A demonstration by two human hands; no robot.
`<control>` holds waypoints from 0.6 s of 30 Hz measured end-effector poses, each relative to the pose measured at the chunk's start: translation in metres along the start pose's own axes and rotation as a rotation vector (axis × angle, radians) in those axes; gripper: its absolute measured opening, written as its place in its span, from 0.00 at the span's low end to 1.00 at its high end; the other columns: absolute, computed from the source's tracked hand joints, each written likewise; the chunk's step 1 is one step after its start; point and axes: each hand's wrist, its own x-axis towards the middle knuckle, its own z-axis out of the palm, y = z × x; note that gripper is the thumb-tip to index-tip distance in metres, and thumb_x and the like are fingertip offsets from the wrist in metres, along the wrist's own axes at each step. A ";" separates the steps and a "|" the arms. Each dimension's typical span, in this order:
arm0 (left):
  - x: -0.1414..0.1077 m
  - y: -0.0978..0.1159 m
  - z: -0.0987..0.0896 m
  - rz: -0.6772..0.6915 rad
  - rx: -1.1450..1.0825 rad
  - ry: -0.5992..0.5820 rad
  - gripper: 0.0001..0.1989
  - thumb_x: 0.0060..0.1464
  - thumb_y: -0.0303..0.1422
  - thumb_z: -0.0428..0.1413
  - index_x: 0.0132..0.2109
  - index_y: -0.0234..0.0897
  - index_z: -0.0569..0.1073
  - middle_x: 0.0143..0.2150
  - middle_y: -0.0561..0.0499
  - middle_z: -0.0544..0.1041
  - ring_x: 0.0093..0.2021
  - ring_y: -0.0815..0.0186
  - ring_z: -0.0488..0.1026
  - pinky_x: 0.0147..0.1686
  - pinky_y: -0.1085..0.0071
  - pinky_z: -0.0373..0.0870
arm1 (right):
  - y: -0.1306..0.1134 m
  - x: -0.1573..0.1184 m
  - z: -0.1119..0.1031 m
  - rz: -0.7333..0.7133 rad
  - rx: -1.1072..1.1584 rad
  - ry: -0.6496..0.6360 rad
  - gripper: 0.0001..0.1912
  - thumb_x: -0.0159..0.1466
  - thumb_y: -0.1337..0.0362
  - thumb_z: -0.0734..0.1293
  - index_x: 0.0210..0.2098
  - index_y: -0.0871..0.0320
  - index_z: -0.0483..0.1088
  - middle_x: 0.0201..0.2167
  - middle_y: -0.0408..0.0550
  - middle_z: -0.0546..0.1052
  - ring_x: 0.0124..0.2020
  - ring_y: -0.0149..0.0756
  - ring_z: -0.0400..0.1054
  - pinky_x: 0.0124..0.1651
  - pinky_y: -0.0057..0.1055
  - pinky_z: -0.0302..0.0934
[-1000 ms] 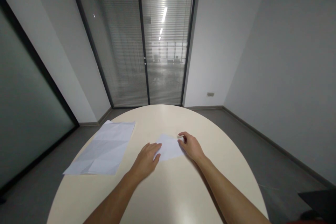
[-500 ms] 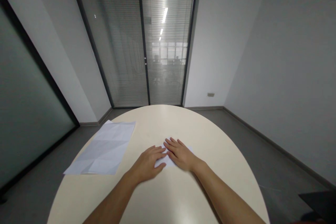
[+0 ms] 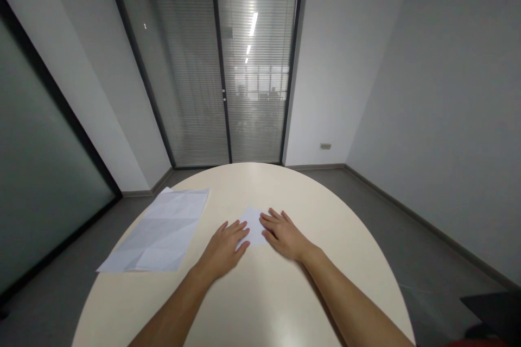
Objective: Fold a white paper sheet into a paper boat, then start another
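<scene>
A small white piece of paper lies on the round cream table, between my two hands. My left hand lies flat with its fingers spread, the fingertips at the paper's left edge. On the other side, my right hand also rests flat, fingers apart, with its fingertips over the paper's right part. Neither hand grips anything. The parts of the paper under the fingers are hidden.
Large creased white sheets lie at the table's left edge, partly overhanging it. Beyond the table stand glass doors with blinds and a pale wall. A dark object shows at the lower right.
My hands have moved apart, the left one leftward and the right one slightly rightward. More of the small paper shows between them, and it sits a little farther forward.
</scene>
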 end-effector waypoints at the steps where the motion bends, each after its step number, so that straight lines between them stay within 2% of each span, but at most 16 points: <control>1: 0.000 -0.002 0.002 -0.012 0.005 0.021 0.17 0.66 0.36 0.52 0.59 0.43 0.75 0.64 0.47 0.73 0.66 0.56 0.67 0.67 0.51 0.59 | 0.002 0.000 0.001 0.004 -0.008 0.010 0.25 0.73 0.57 0.56 0.67 0.52 0.64 0.69 0.52 0.63 0.73 0.54 0.47 0.70 0.62 0.40; 6: -0.001 -0.012 0.003 -0.141 0.074 0.138 0.14 0.64 0.35 0.54 0.53 0.40 0.79 0.61 0.44 0.76 0.62 0.56 0.71 0.64 0.57 0.64 | 0.009 0.001 0.003 0.023 -0.025 0.030 0.23 0.73 0.59 0.56 0.65 0.50 0.67 0.68 0.52 0.65 0.72 0.54 0.50 0.69 0.63 0.43; 12: 0.000 -0.016 -0.002 -0.230 0.145 0.130 0.14 0.64 0.34 0.53 0.52 0.39 0.80 0.60 0.43 0.76 0.60 0.54 0.71 0.63 0.56 0.66 | 0.010 0.001 0.002 0.039 -0.013 0.042 0.23 0.72 0.60 0.58 0.64 0.50 0.68 0.67 0.51 0.66 0.72 0.54 0.51 0.69 0.61 0.44; 18: 0.001 -0.012 -0.002 -0.298 0.116 0.139 0.12 0.63 0.33 0.55 0.50 0.38 0.79 0.57 0.42 0.77 0.59 0.54 0.71 0.60 0.57 0.67 | 0.012 0.004 0.002 0.078 -0.058 0.122 0.20 0.69 0.62 0.61 0.58 0.54 0.74 0.63 0.50 0.71 0.68 0.51 0.58 0.69 0.51 0.51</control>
